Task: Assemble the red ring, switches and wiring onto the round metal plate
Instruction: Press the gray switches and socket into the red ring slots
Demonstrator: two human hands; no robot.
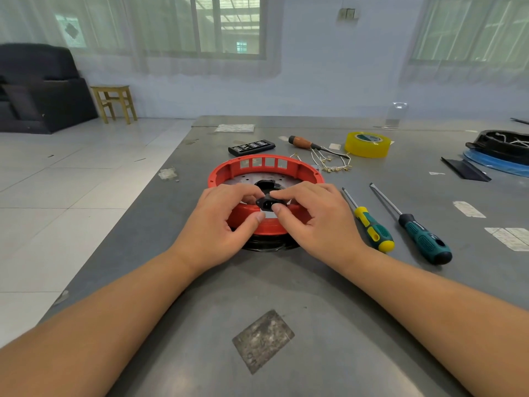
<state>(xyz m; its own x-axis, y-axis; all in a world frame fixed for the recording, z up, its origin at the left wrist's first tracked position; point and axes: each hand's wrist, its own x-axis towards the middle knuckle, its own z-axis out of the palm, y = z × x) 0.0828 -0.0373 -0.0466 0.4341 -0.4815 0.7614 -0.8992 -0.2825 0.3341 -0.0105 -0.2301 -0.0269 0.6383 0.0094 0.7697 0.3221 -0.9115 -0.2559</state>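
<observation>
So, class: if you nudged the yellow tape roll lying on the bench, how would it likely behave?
The yellow tape roll lies flat on its side, so it would probably slide, not roll. Its hollow core suggests it is fairly light. Stood on edge, it would likely roll away.

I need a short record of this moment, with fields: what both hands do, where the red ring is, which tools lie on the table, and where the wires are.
left hand: left hand pinches the black socket part at the near rim of the ring
right hand: right hand pinches the same part from the other side
red ring: red ring sits around the round metal plate, on the grey table
tools: two screwdrivers right of the ring; a wooden-handled tool behind it
wires: white wires lie loose behind the ring
other: yellow tape roll
</observation>
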